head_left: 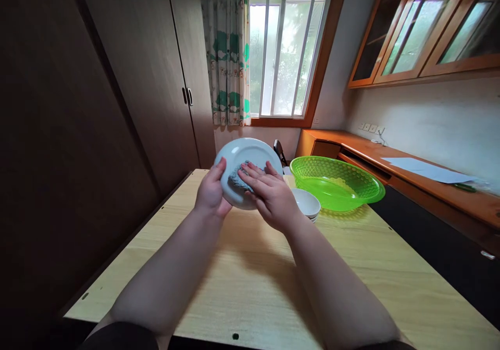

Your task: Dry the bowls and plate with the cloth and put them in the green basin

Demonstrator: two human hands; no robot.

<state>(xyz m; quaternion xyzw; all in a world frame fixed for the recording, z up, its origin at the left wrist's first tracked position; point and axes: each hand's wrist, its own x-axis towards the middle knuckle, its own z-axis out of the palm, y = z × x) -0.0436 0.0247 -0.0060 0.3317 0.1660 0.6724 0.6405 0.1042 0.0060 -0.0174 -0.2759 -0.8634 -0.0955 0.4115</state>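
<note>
The dark wardrobe (144,53) runs along our 10 o'clock side, and close to it lies the left edge of the pale counter (242,277), which limits a wide swing of our left elbow. The counter's near edge is just ahead of our body at 6 o'clock. An orange-brown side desk (363,144) stands beyond the right edge, toward 2 o'clock.

On the counter at 1 o'clock, the green basin (336,183) sits near the far right corner, its flared rim rising beside the stacked white bowls (307,201). Those bowls are just beside our right wrist, so we judge room tighter there than toward 7 o'clock, where bare wood lies between our forearms.

The white plate (242,149) is at 12 o'clock, lifted and tilted with its face toward us. Our left hand (211,189) grips its rim at 9 o'clock, thumb in front; the other fingers are mostly hidden behind. Our right hand (275,199) lies over the plate, its fingers (255,180) spread and pressing the grey cloth (235,179) to the lower middle.

Cloth and plate are in contact, so we judge the handling partway through. How much of the face has been covered, we cannot tell.
</note>
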